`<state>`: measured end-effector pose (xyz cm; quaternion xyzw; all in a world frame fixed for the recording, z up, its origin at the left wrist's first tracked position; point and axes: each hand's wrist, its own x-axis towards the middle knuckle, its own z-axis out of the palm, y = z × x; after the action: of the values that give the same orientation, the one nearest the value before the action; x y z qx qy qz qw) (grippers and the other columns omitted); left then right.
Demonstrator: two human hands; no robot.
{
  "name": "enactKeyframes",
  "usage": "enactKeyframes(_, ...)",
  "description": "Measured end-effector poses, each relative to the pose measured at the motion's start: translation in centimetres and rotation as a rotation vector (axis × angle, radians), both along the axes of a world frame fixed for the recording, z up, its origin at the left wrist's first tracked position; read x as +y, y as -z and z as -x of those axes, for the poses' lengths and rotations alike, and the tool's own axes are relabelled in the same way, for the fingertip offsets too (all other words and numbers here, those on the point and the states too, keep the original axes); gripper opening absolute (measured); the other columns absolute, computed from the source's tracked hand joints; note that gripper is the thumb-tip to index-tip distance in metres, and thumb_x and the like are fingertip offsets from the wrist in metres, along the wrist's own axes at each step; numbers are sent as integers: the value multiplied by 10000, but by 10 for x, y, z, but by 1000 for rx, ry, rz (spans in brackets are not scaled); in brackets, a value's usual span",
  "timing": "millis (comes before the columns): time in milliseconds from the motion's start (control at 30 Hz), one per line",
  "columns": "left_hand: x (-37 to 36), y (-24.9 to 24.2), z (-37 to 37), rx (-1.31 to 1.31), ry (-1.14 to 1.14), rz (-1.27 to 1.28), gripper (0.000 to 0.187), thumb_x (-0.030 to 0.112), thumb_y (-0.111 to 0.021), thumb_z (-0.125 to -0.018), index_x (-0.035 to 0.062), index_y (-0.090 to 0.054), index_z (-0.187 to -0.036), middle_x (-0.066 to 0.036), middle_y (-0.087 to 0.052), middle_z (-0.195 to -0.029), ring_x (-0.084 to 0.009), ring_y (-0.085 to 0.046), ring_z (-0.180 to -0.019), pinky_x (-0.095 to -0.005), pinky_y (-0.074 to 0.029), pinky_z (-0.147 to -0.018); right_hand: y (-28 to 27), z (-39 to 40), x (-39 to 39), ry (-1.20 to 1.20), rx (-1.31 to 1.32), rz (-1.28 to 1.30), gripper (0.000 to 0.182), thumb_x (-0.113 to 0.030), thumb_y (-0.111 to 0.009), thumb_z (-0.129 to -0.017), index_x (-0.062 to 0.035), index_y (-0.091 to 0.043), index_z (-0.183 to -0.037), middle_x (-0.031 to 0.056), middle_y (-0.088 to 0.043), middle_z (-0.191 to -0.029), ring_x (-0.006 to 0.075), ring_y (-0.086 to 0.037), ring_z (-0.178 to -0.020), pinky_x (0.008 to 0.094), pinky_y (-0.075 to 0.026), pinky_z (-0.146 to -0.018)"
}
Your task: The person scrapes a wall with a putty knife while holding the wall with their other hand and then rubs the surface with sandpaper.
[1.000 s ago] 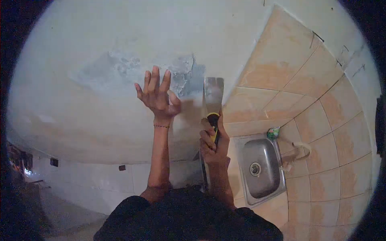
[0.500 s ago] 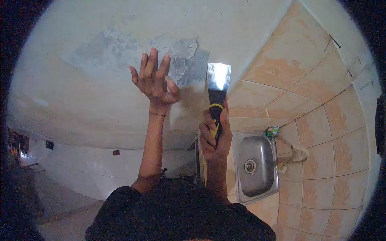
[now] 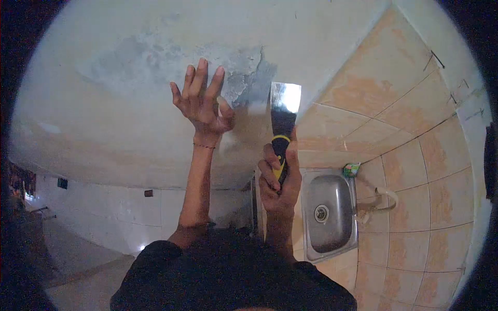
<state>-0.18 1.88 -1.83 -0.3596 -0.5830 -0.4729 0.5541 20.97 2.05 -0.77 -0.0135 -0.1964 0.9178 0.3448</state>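
Note:
My right hand (image 3: 280,179) is wrapped around the black and yellow handle of a putty knife (image 3: 285,101), whose shiny wide blade points up. Behind the blade is a wall (image 3: 129,119) with a grey patch of peeling paint (image 3: 241,78). The blade overlaps the patch's right edge in this view. Fingers spread and holding nothing, my left hand (image 3: 202,103) is raised in front of the same wall, just left of the roughest flaking. A thin dark bracelet (image 3: 204,145) circles the left wrist.
A steel sink (image 3: 332,215) is set into the counter at the right, with a pale tap (image 3: 386,199) beside it. A small green packet (image 3: 351,169) stands at its back corner. Orange-patterned tiles (image 3: 410,192) cover the right wall, where dark wires (image 3: 438,59) stick out.
The view has shifted slightly. Both hands stay almost in place, the left one still spread, the right one still around the putty knife; the glare on the blade has changed.

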Motion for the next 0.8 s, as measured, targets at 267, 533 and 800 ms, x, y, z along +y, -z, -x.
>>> enactKeyframes(267,-1,0,-3,-6,15,6,470,348,-356,-965,189,-638,-1304,-72,-565,-1408,-245,-420,-1379,-468,-82,-1221,-1,2,3,32,-68,-110,592,-401,-470,-1042,-265,-222,-1562,13,-454,-771,52,-390,-456,160,-323,-299)
enactKeyframes(533,-1,3,0,-2,10,6,440,314,-360,-974,193,-650,-1281,-62,-568,-1405,-241,-428,-1373,-473,-97,-1221,-16,2,5,228,67,-74,542,-406,-414,-1058,-223,-249,-1541,64,-411,-795,84,-350,-423,178,-352,-284)
enactKeyframes(800,0,5,0,-4,4,11,427,243,-431,-925,222,-617,-1308,-49,-565,-1405,-232,-436,-1367,-494,-105,-1218,-19,8,5,821,-896,-1514,413,-120,-526,-994,-108,-563,-1405,82,-519,-803,169,-514,-676,303,-439,-619)
